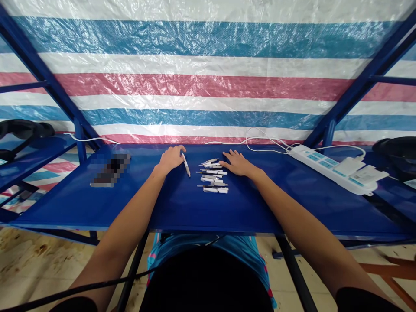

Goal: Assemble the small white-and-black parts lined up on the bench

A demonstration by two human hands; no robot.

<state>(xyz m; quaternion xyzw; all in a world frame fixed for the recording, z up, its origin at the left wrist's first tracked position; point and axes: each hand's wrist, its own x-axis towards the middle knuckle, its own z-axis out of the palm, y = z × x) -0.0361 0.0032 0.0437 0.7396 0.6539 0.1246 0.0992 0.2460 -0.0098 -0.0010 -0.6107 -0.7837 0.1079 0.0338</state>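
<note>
My left hand (171,159) rests on the blue table with its fingers loosely apart. Right beside its fingertips lies a white pen (186,166), slanting toward me; its upper end is close to or touching the fingers, and I see no grip around it. To the right of that pen is a column of pen parts: white pen barrels (215,190), grey pieces (212,177) and thin dark refills (205,173), lying crosswise in small groups. My right hand (238,163) lies flat with fingers spread, its thumb at the upper right edge of these parts.
A white power strip (334,169) with plugged-in adapters stands on the right, its white cables (260,141) running along the back edge. On the left lies a blurred-out dark object (112,170). Striped plastic sheeting (208,82) hangs behind, between blue metal posts (35,60).
</note>
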